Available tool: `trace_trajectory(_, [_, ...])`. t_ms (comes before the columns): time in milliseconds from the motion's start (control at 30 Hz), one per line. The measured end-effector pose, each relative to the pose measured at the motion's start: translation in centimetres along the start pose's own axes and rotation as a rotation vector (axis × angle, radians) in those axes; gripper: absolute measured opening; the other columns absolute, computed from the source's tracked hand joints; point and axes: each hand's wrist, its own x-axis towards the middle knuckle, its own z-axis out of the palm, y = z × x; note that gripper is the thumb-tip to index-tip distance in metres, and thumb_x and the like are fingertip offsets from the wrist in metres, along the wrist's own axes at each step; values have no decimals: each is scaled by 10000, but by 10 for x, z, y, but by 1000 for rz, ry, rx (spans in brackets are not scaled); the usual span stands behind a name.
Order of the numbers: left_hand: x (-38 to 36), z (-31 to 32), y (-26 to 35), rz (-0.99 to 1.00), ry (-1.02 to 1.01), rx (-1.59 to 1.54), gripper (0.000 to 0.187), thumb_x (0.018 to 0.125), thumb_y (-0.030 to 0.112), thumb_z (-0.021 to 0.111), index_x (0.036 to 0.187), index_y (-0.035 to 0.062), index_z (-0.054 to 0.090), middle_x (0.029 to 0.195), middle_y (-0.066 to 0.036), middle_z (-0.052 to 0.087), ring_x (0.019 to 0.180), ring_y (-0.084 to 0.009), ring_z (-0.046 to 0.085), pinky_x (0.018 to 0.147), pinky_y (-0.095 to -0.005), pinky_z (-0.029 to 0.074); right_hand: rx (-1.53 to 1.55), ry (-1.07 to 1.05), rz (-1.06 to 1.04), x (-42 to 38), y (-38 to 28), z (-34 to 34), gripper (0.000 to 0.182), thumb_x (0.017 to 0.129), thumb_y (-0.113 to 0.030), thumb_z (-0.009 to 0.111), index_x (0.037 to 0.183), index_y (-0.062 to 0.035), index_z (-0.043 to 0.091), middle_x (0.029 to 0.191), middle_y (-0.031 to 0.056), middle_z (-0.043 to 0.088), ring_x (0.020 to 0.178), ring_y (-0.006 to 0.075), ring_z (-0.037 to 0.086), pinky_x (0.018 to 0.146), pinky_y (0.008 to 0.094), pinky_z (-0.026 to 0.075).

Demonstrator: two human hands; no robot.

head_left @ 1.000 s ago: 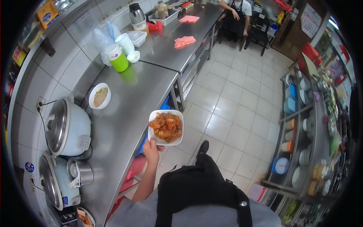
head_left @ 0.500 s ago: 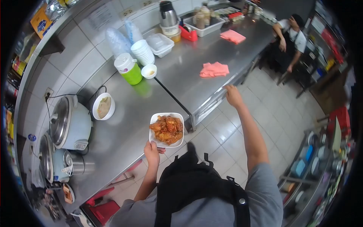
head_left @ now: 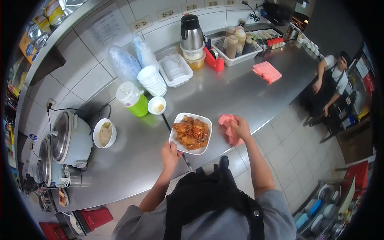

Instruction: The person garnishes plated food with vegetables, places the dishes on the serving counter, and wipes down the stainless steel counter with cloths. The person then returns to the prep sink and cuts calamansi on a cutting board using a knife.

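Observation:
My left hand (head_left: 170, 156) grips the near-left edge of a white square bowl (head_left: 200, 151), thumb on the rim. Glazed fried chicken (head_left: 193, 133) fills the bowl, which is held over the counter's front part. To the right of it, my right hand (head_left: 241, 129) is closed on a crumpled pink cloth (head_left: 227, 121) near the counter's front edge. Part of the cloth hangs below my fingers. Behind the chicken stands a small white bowl (head_left: 156, 106) with a little yellowish content, beside a green and white jug (head_left: 134, 100).
Along the wall are stacked white bowls (head_left: 153, 82), a white plastic basket (head_left: 175, 70), a steel thermos (head_left: 191, 34) and a bottle tray (head_left: 236, 59). Another pink cloth (head_left: 267, 72) lies farther right. Rice cookers (head_left: 70, 138) stand at left. A seated person (head_left: 329, 86) is beyond the counter.
My right hand has come down onto the nearer pink cloth and taken hold of it. The chicken bowl has moved right, now over the counter. My view has shifted closer to the counter.

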Motion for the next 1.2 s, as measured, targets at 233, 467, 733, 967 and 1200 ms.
trace_trajectory(233, [39,107,31,99,55,139,336,1028,231,422,921,-51,571,600,-134,605,479,-205,613,476,-354,476,1949,-366,36,61,-66,-6,478,991,-422,510,1360,-121,478,1292,63,555,1195,244,563,1038,384,464])
trace_trajectory(467, [79,178,20,125,248,248,317,1026,216,421,936,-47,574,629,-185,626,536,-276,656,522,-409,497,2365,-1149,352,64,-22,26,639,911,-438,636,1449,-180,409,1409,100,500,1270,310,521,1045,408,462])
trace_trajectory(733, [71,181,28,-41,315,260,278,1007,191,452,912,-56,541,653,-208,642,568,-301,677,549,-430,513,472,-487,-107,111,-20,-74,475,961,-413,574,1276,-58,554,1170,91,655,1012,216,633,861,329,516])
trace_trajectory(967, [58,174,14,-62,348,325,272,999,194,468,883,-37,552,621,-192,634,564,-299,676,552,-432,514,903,-948,418,144,-1,-42,433,966,-393,598,1181,-17,582,1033,83,663,877,174,638,778,315,535])
trace_trajectory(1200, [49,155,-29,-117,382,306,281,985,219,497,879,-28,579,625,-166,650,575,-316,672,584,-454,525,657,-688,26,141,-6,-25,361,938,-243,581,1181,18,637,959,42,678,846,155,637,771,330,539])
